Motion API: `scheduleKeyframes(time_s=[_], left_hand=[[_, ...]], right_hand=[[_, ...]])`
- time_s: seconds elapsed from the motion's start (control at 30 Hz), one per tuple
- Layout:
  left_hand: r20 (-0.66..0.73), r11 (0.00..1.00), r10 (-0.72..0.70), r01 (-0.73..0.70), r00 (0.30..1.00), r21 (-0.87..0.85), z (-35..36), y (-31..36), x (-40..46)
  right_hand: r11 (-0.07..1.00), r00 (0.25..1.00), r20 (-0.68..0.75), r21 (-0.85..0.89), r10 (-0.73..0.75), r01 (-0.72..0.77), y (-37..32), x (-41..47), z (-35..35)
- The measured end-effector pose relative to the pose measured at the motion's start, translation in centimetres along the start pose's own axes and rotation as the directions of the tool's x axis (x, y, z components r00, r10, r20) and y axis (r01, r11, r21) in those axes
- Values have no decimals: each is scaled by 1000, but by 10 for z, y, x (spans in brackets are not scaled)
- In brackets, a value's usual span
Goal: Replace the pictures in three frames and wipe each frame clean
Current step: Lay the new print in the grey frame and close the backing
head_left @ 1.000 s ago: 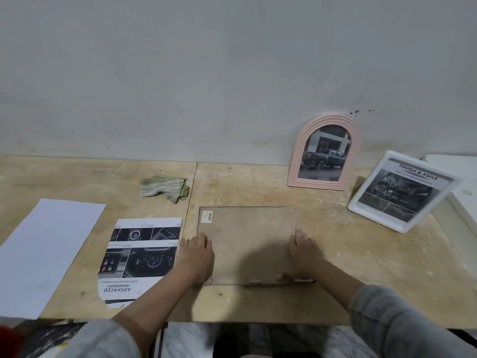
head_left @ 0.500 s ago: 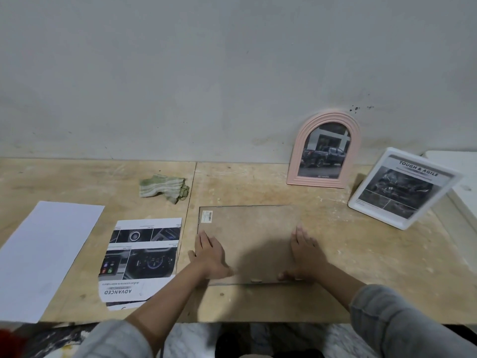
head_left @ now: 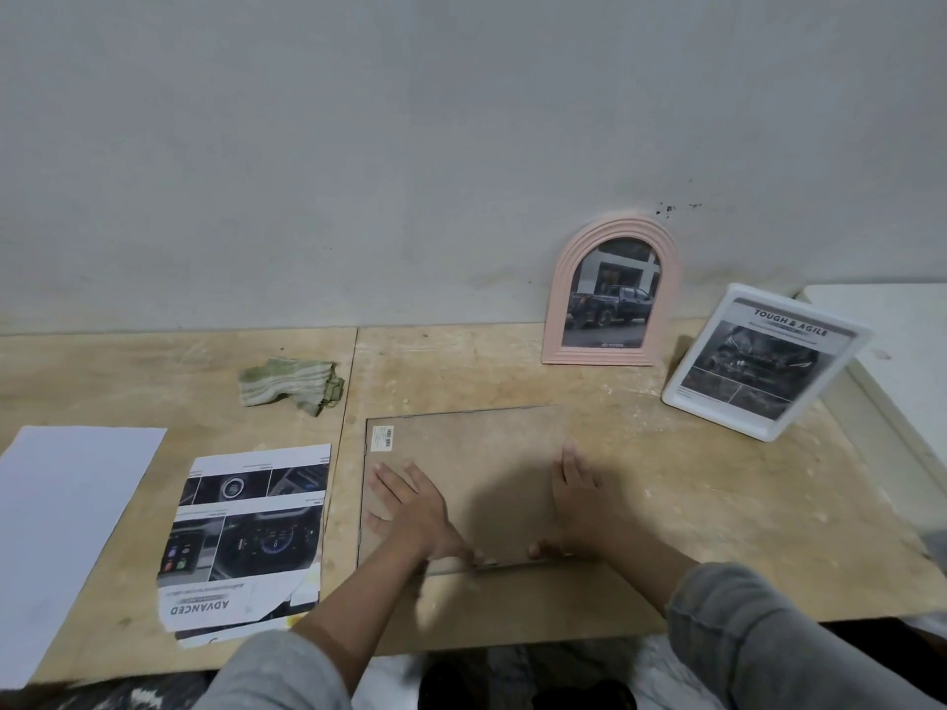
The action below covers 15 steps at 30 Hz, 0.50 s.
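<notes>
A rectangular frame (head_left: 476, 448) lies face down on the wooden table, its brown backing board up. My left hand (head_left: 410, 509) rests flat on the left part of the board, thumb at the near edge. My right hand (head_left: 576, 504) presses on the right side, thumb near a tab at the near edge. A printed car-interior picture (head_left: 251, 530) lies left of the frame. A pink arched frame (head_left: 610, 294) with a truck photo leans on the wall. A white frame (head_left: 763, 361) with a "TOUGH & AGILE" print stands tilted at the right. A green striped cloth (head_left: 289, 384) lies behind the picture.
A blank white sheet (head_left: 61, 525) lies at the table's left end. A white surface (head_left: 891, 340) adjoins the table on the far right. The grey wall runs along the back edge. The table's near edge is just below my forearms.
My left hand slid from the frame's left edge rightward onto the backing board, toward the near edge. My right hand stayed almost in place.
</notes>
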<state>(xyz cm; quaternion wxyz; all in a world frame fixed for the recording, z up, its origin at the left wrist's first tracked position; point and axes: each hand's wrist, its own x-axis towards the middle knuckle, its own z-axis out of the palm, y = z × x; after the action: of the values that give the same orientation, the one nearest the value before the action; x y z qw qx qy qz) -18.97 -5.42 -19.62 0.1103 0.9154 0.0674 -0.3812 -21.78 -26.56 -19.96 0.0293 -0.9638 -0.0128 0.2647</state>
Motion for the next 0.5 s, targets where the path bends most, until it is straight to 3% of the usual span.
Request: scheduleKeyframes(time_s=[0.3, 0.5], left_hand=[[4, 1000, 13, -13, 1000, -9, -4, 6, 0], [-4, 1000, 30, -30, 1000, 4, -3, 4, 2]], right_hand=[[999, 997, 55, 11, 49, -50, -6, 8, 1], [971, 983, 89, 162, 161, -174, -46, 12, 3]])
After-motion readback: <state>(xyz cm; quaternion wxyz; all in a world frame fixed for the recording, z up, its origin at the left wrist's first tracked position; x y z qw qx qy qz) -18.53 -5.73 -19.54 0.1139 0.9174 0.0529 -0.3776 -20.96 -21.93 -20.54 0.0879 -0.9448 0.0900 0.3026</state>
